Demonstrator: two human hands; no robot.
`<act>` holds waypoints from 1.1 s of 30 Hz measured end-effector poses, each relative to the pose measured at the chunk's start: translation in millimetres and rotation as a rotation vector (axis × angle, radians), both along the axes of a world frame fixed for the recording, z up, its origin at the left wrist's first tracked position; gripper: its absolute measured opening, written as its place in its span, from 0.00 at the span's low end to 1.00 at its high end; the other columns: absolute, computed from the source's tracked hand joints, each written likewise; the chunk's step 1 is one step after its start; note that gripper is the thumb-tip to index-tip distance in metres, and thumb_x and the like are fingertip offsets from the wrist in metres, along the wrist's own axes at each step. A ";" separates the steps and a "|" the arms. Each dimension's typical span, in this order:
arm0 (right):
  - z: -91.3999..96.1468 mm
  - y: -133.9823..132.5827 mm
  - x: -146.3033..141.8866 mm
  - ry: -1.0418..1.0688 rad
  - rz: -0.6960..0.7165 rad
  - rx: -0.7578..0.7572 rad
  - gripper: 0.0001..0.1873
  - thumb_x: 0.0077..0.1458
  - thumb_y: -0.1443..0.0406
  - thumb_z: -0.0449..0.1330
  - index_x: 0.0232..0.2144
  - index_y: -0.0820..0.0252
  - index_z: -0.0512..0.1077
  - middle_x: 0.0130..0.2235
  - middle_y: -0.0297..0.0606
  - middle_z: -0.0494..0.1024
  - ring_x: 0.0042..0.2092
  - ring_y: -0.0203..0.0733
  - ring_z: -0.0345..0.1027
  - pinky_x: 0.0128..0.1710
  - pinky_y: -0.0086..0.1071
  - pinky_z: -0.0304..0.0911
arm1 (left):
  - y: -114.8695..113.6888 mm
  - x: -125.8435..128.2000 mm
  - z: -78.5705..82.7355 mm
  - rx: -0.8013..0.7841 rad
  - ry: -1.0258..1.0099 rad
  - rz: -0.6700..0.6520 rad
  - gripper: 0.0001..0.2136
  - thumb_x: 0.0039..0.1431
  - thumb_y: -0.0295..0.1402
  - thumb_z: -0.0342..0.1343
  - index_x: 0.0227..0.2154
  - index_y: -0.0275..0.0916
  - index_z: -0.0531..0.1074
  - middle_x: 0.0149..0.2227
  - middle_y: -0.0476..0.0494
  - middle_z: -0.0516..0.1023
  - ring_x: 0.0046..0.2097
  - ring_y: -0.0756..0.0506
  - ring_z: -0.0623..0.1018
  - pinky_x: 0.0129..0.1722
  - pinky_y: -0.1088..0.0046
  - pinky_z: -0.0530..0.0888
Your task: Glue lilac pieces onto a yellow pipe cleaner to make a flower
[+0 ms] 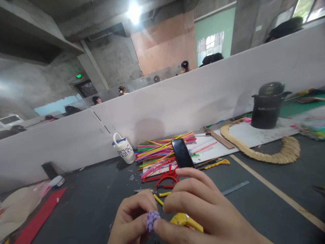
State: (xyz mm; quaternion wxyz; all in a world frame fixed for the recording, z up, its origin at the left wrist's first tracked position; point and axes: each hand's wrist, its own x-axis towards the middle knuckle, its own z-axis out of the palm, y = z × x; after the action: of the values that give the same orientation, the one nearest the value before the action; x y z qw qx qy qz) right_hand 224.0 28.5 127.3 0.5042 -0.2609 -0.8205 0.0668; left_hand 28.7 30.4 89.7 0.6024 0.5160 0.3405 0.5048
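I have the left hand (134, 220) gripping a small fuzzy purple piece (152, 221) between thumb and bent fingers, low in the middle of my view; the right hand (193, 210) has its thumb laid against the same piece, its other fingers raised and loosely curved, and I cannot tell whether it truly grips or only presses. The step in hand, as I judge it, is close shaping or twisting of that piece, and the next move calls for a firm left pinch while the right thumb and forefinger work in small, light turns, since the fuzz could be crushed. A thin dark bit shows under the piece, too hidden for me to name. For room, I'd favour my left: the worktop (93, 203) lies bare from the left hand across to the red strip (40, 217). Straight ahead is crowded: the red-handled scissors (167, 181) point their tip leftward just beyond the hands, with the phone (182, 153) and the heap of coloured stems (157, 152) farther back, and the white partition (203, 95) closing off the rear. A yellow object (186, 220) sits partly behind the right hand, and the flat strip (236, 188) lies beyond it, so I'd swing wide there; the near edge is out of my view
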 end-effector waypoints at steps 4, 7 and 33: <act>-1.4 -1.9 -0.9 0.013 0.002 0.077 0.19 0.67 0.63 0.49 0.28 0.54 0.76 0.28 0.26 0.77 0.33 0.28 0.70 0.60 0.27 0.53 | -0.3 -0.8 -0.7 -0.006 0.007 -0.003 0.08 0.44 0.41 0.68 0.20 0.43 0.80 0.21 0.52 0.66 0.22 0.54 0.61 0.24 0.77 0.61; -1.6 -2.8 0.3 0.013 -0.015 0.106 0.16 0.66 0.65 0.51 0.31 0.51 0.77 0.28 0.26 0.78 0.33 0.29 0.70 0.58 0.29 0.55 | 0.6 -2.8 -2.1 -0.007 -0.005 -0.009 0.09 0.44 0.41 0.68 0.20 0.43 0.80 0.21 0.52 0.66 0.22 0.54 0.62 0.22 0.77 0.61; -2.3 -1.4 2.8 0.011 -0.004 0.105 0.16 0.66 0.66 0.51 0.29 0.52 0.76 0.29 0.25 0.79 0.33 0.30 0.70 0.59 0.31 0.55 | 0.5 -2.6 -0.4 -0.003 0.024 -0.006 0.08 0.44 0.39 0.68 0.19 0.41 0.80 0.21 0.51 0.66 0.21 0.54 0.61 0.19 0.79 0.57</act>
State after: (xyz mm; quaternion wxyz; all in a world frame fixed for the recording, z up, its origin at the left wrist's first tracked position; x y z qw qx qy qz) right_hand 226.8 27.2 125.0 0.5218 -0.2352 -0.8196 0.0240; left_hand 26.1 30.9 89.3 0.6007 0.5220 0.3469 0.4962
